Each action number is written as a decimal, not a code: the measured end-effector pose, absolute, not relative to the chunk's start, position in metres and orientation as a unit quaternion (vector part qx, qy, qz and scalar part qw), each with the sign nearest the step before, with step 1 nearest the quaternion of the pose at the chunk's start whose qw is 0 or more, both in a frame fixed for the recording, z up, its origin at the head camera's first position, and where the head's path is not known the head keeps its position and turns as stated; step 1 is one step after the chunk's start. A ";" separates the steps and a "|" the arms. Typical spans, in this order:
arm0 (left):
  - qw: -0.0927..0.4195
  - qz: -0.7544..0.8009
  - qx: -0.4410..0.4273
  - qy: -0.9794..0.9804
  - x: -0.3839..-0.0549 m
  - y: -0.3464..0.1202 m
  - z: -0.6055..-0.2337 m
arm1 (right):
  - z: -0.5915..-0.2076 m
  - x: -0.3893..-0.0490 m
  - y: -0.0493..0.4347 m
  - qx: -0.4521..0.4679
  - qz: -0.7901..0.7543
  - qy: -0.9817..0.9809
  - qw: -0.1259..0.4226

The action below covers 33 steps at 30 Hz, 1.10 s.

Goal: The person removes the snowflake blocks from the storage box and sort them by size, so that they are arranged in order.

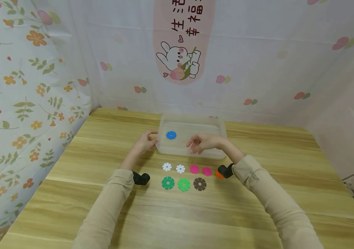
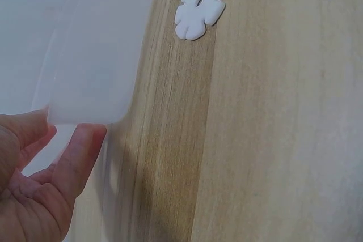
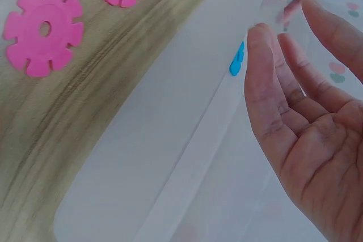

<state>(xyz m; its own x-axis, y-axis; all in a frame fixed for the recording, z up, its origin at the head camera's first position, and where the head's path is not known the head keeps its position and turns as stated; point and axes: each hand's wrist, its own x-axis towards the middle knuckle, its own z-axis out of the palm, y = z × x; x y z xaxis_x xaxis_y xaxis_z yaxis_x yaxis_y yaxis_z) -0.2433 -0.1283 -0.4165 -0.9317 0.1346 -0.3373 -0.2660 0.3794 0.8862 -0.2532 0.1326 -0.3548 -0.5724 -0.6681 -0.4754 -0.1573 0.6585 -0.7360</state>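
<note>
My left hand (image 1: 147,141) grips the left end of a translucent plastic box (image 1: 173,151); in the left wrist view its thumb and fingers pinch a corner of the wall. A blue notched disc (image 1: 168,135) lies inside the box, toward the left. Over the box's right half hovers my right hand (image 1: 206,141), fingers loosely bent and nothing between them. The right wrist view shows its palm (image 3: 323,157) bare, with the thumb apart from the fingers.
In front of the box lie two white discs (image 1: 164,167), two pink discs (image 1: 194,166), a dark green disc (image 1: 164,183), a light green disc (image 1: 180,185) and a brown disc (image 1: 196,184). An orange disc (image 1: 218,175) is partly hidden behind the right wrist camera (image 1: 226,171).
</note>
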 end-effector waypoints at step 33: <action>0.166 0.574 -0.042 0.801 -0.243 -0.129 -0.419 | -0.364 -0.291 0.090 -0.202 -0.324 0.860 0.338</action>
<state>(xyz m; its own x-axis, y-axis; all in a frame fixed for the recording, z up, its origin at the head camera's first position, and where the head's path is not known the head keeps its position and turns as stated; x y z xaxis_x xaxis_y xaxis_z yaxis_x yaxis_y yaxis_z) -0.2430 -0.1285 -0.4191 -0.9416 0.1232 -0.3133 -0.2569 0.3386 0.9052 -0.2913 0.0899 -0.3636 -0.6901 -0.5658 -0.4512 -0.1283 0.7092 -0.6932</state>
